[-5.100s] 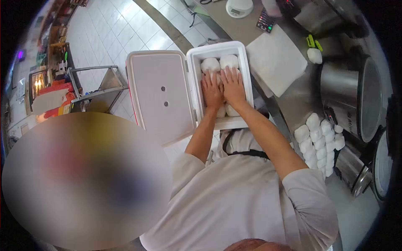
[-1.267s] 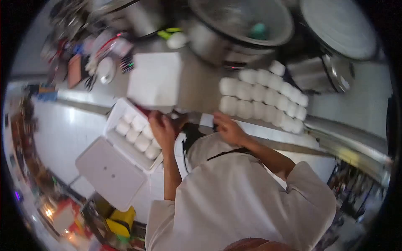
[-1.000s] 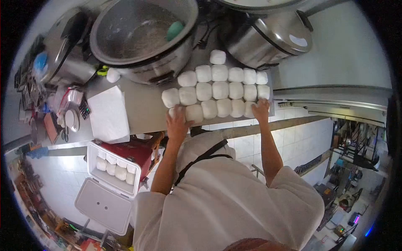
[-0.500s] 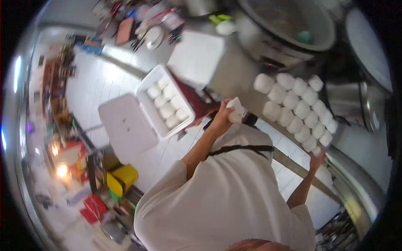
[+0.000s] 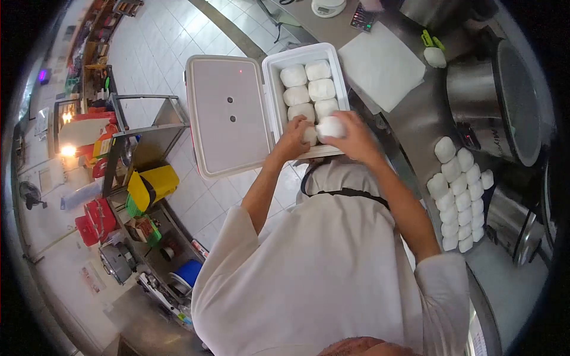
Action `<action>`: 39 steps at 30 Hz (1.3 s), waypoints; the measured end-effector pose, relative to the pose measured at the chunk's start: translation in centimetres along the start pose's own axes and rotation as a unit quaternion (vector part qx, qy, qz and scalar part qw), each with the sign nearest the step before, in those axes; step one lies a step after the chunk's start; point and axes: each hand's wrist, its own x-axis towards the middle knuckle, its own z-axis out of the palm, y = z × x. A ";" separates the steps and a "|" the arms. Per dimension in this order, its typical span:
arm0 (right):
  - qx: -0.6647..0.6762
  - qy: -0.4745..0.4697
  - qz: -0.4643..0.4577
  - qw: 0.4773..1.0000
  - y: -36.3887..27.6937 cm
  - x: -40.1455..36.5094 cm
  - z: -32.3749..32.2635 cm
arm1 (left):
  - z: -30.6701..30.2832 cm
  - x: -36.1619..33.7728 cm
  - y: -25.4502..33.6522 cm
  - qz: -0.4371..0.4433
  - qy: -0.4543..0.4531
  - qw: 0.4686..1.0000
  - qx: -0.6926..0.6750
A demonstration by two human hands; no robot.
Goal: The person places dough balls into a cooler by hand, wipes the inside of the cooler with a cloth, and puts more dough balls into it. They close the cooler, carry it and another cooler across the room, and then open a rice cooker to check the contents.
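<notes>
An open white cooler box [image 5: 270, 65] stands before me, with white wrapped packets [image 5: 322, 89] lined up in two columns inside. At its near end my left hand [image 5: 293, 141] has its fingers curled round one white packet [image 5: 310, 136], low in the box. Right beside it, my right hand [image 5: 358, 137] grips another rounded white packet [image 5: 330, 128] over the near right corner. What is inside the wrapping is hidden. The box's lid [image 5: 224, 113] hangs open to the left.
More white packets [image 5: 462, 196] sit in rows on the metal counter [image 5: 409, 121] at right, near large steel pots [image 5: 475, 83]. White paper sheets [image 5: 380, 66] lie beside the box. A kitchen scale [image 5: 328, 7] is farther back. Metal shelving [image 5: 148, 133] stands left.
My view and body have turned toward the cooler box. My right hand has come from the packet rows on the counter to the box; my left hand has brought its packet there too.
</notes>
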 end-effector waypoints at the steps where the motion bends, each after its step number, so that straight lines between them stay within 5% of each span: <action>1: -0.064 -0.042 0.080 0.994 -1.5 1.4 1.8 | 0.3 0.1 -1.1 0.049 0.012 0.998 0.043; 5: -0.320 -0.150 0.145 0.924 1.0 4.2 6.3 | 0.7 0.5 -2.0 0.029 0.002 0.998 0.056; 8: -0.425 -0.119 -0.098 0.892 1.1 4.7 5.4 | 1.8 0.1 -1.1 -0.033 0.048 0.998 0.019; 11: -0.376 -0.223 -0.099 0.894 3.7 4.9 5.7 | 3.1 0.1 -2.6 0.023 0.021 0.997 0.075; 13: -0.378 -0.180 -0.013 0.908 4.5 4.8 7.8 | 3.0 0.3 -3.9 0.067 -0.013 0.994 0.084; 15: -0.311 -0.161 0.168 0.922 3.3 4.2 8.0 | 2.0 1.0 -3.5 0.041 -0.070 0.993 0.088; 17: -0.331 -0.110 0.115 0.930 9.3 4.0 11.3 | 2.0 4.6 -1.5 0.012 -0.086 0.993 0.081; 20: -0.248 -0.007 -0.037 0.968 0.8 0.9 1.9 | -0.9 8.1 4.1 -0.065 -0.002 0.994 0.088; 22: -0.160 0.104 -0.065 0.979 1.0 -2.2 -1.6 | -0.4 14.0 7.0 0.038 0.128 0.991 0.011; 25: -0.094 0.121 0.117 0.981 2.6 -9.8 -7.5 | 2.4 24.6 13.3 0.135 0.196 0.971 -0.001; 28: -0.081 0.189 0.297 0.932 9.6 -19.8 -9.4 | 9.3 31.9 18.5 0.222 0.151 0.963 0.025; 30: -0.112 0.257 0.407 0.870 11.1 -26.4 -10.4 | 14.5 31.6 23.7 0.238 0.022 0.970 0.051; 31: -0.123 0.283 0.456 0.835 11.9 -29.4 -10.5 | 15.6 29.7 27.2 0.190 -0.141 0.967 0.090; 32: -0.124 0.317 0.480 0.809 13.6 -32.5 -10.1 | 16.2 26.8 30.5 0.137 -0.297 0.935 0.136; 35: -0.133 0.429 0.509 0.734 14.3 -37.1 -9.5 | 23.3 20.2 32.7 0.286 -0.256 0.895 0.226; 38: -0.136 0.456 0.399 0.783 15.1 -36.2 -9.3 | 27.0 19.2 32.5 0.334 -0.143 0.899 0.246; 39: -0.142 0.435 0.414 0.787 14.9 -34.2 -9.7 | 28.7 19.8 31.2 0.344 -0.180 0.890 0.238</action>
